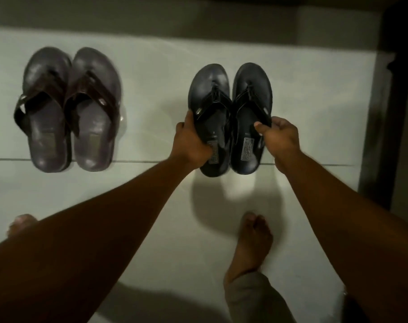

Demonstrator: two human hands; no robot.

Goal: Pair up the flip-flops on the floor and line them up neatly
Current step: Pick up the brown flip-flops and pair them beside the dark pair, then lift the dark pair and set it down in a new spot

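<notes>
**Operator:** Head view status, please.

**Inspector:** Left hand (193, 143) is closed around the outer edge of the left black flip-flop (210, 117), thumb on the footbed near the heel. Right hand (280, 138) pinches the outer strap and rim of the right black flip-flop (252, 117). Both soles sit side by side, touching along the inner edges, toes pointing away from the person, on the pale tiled floor (163, 89). Whether the heels rest on the tile or are slightly raised cannot be determined.

**Operator:** Reference pair?

**Inspector:** The brown pair (67, 110) lies well apart to the left, soles touching, heels near the grout line (151, 161).

**Operator:** Failure modes?

**Inspector:** Judged risk: uneven release. If one hand lets go first, that sole may slide or rotate on the smooth tile, opening a gap. Second risk: black heels set past the grout line, leaving the row uneven against the brown pair. The person's bare foot (252, 243) stands just behind and could nudge a heel.

**Operator:** Count?

**Inspector:** Four flip-flops: two black, two brown. Two hands, two feet visible.
</notes>
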